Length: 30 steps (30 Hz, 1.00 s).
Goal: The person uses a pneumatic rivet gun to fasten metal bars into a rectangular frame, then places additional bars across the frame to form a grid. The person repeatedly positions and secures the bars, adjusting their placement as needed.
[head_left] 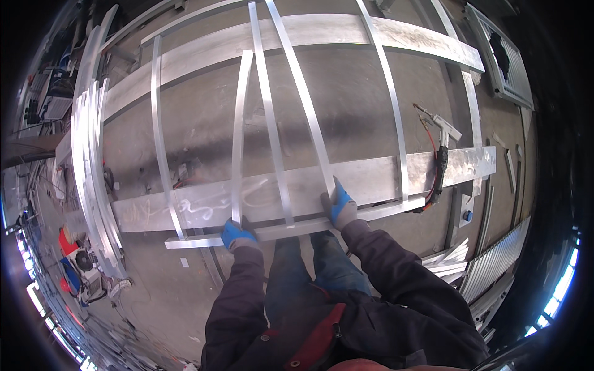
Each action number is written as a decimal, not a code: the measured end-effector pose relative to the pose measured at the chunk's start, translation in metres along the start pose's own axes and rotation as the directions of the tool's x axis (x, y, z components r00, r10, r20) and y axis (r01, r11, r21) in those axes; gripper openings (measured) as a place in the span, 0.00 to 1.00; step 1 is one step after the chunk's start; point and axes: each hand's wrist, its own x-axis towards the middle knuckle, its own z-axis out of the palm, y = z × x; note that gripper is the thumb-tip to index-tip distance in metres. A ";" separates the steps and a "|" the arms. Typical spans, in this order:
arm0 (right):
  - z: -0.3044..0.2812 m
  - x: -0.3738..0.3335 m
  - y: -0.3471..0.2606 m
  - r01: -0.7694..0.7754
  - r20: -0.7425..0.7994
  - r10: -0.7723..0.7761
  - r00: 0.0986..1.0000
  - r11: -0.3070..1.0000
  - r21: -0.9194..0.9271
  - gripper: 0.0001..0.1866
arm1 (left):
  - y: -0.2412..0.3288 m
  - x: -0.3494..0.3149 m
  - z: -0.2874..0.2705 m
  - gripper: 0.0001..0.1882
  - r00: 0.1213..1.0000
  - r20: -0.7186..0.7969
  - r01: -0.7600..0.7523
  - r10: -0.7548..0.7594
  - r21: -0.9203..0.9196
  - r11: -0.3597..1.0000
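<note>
Both my hands wear blue and grey gloves. My left hand (239,235) is closed round the near end of a loose silver metal bar (240,139), whose far end stops short of the far beam. With my right hand (341,205) I grip the near end of a longer, slanted metal bar (303,93). Both ends are at a metal rail (275,232) running crosswise along the near edge. Between them another bar (270,123) reaches this rail. More crossbars lie at the left (157,117) and the right (391,102). My fingertips are partly hidden.
A wide near beam (145,213) and far beam (315,31) support the bars. A white torch-like tool (447,128) with a dark cable rests at the right. Stacked metal bars (90,179) stand left; a red and white machine (90,269) sits on the floor; a framed panel (516,86) lies far right.
</note>
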 end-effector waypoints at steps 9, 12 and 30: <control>-0.002 0.040 -0.054 0.183 -0.092 -0.177 0.980 0.981 0.059 0.33 | 0.008 -0.008 -0.016 0.21 0.989 0.015 -0.146 0.146 0.195 0.970; -0.008 0.053 -0.077 0.095 -0.103 -0.098 0.990 0.995 -0.031 0.35 | 0.005 -0.007 -0.015 0.20 0.984 -0.002 -0.174 0.177 0.159 0.972; -0.014 0.071 -0.143 0.362 0.211 -0.321 0.923 0.910 -0.200 0.35 | -0.018 0.015 -0.046 0.21 0.970 0.097 -0.239 0.223 0.222 0.945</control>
